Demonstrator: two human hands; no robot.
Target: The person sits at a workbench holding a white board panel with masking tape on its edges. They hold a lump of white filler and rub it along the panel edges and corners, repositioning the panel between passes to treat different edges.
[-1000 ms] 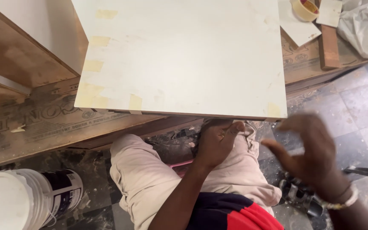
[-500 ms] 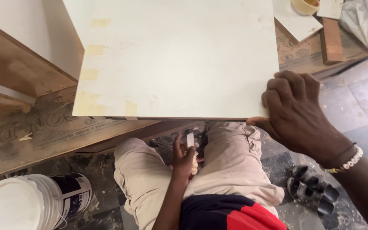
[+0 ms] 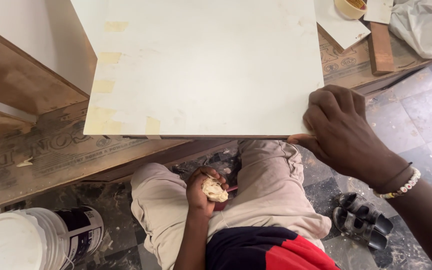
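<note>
Both of your hands are busy: your right hand grips the near right corner of the white board, fingers curled over the top and thumb under the edge. Your left hand sits low between your knees, closed around a crumpled pale wad. The board lies flat in front of you, tape patches along its left edge. A white bucket stands near left, dark sandals near right.

Beige trousers, navy-and-red shirt, beaded bracelet on right wrist.
</note>
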